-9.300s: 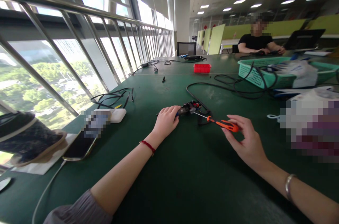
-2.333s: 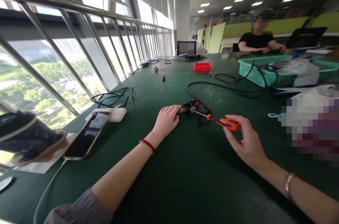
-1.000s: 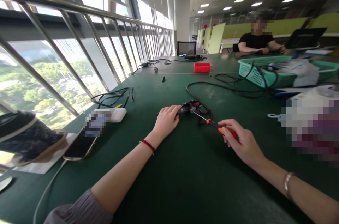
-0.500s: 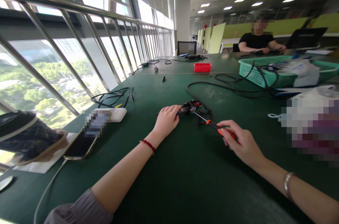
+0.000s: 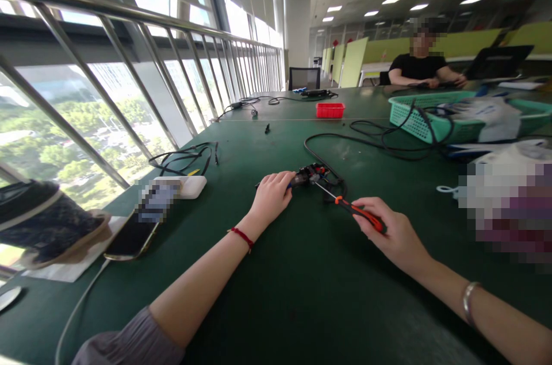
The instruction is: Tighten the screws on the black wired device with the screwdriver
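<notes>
My left hand [image 5: 272,195] is closed over a dark handheld device [image 5: 299,179], pressing it down on the green table [image 5: 276,273]. The far end of the device looks opened up, with small red and black parts [image 5: 318,171] showing. A black cord [image 5: 322,136] runs beside it. In my right hand [image 5: 394,233] is a screwdriver [image 5: 360,212] with an orange and black handle, held between thumb and fingers. Its thin shaft points up and left, and the tip meets the opened end of the device. The exact contact point is too small to make out.
A phone [image 5: 129,241] and a white case [image 5: 194,187] lie at left near cables [image 5: 185,155]. Further back stand a red tray [image 5: 330,111] and a teal basket [image 5: 409,118]. A plastic bag [image 5: 495,198] lies at right. Another person [image 5: 417,69] sits across the table.
My right fingers have shifted on the screwdriver handle, with the thumb now lower and more of the handle showing. The left hand and the device stay in place.
</notes>
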Tool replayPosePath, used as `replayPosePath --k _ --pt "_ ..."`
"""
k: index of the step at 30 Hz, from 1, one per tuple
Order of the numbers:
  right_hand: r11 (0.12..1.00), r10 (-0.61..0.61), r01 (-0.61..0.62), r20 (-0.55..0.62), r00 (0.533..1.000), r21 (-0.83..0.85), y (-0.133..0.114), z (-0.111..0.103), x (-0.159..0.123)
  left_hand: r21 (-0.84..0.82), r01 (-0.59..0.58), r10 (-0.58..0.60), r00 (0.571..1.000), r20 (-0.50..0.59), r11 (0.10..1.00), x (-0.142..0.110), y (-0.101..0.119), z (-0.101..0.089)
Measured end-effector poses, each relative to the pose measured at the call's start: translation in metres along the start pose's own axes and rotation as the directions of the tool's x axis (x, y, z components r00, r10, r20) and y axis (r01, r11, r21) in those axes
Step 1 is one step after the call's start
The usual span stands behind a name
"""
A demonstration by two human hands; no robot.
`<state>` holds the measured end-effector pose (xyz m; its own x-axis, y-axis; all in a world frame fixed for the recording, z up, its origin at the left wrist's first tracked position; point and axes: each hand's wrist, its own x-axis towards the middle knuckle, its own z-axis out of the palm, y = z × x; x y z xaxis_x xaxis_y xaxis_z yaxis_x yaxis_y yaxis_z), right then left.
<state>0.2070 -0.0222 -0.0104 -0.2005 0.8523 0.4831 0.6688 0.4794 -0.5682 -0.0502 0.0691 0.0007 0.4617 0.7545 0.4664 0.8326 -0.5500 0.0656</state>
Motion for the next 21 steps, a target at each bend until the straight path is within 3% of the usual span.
replayPosePath --k 2,4,9,11,14,19,21 --pt "0.998 0.044 -0.046 0.05 0.998 0.047 -0.001 -0.001 0.001 -0.002 -0.001 0.001 1.0 0.001 1.0 0.0 0.0 0.0" --pt "0.996 0.056 -0.057 0.021 0.998 0.064 0.001 -0.001 0.001 -0.003 -0.001 0.001 1.0 0.002 1.0 0.0 0.0 0.0" --pt "0.999 -0.049 0.048 -0.242 0.969 -0.01 0.008 0.004 0.001 -0.012 0.006 -0.006 1.0 0.002 1.0 0.0 0.001 -0.001" --pt "0.995 -0.103 0.1 -0.27 0.957 -0.025 0.01 0.005 0.0 -0.016 0.004 -0.004 1.0 0.0 1.0 0.0 0.001 0.0" --pt "0.995 -0.101 0.096 -0.219 0.97 -0.032 0.008 0.004 -0.001 -0.013 0.0 0.0 1.0 -0.003 1.0 0.0 0.001 0.0" --pt "0.996 0.058 -0.057 0.001 0.998 0.065 0.003 -0.001 0.0 -0.002 0.002 -0.002 1.0 -0.002 1.0 0.0 0.001 -0.001" --pt "0.994 0.069 -0.068 -0.01 0.998 0.08 0.003 -0.001 0.001 -0.002 0.002 -0.002 1.0 -0.001 1.0 0.0 0.001 0.0"
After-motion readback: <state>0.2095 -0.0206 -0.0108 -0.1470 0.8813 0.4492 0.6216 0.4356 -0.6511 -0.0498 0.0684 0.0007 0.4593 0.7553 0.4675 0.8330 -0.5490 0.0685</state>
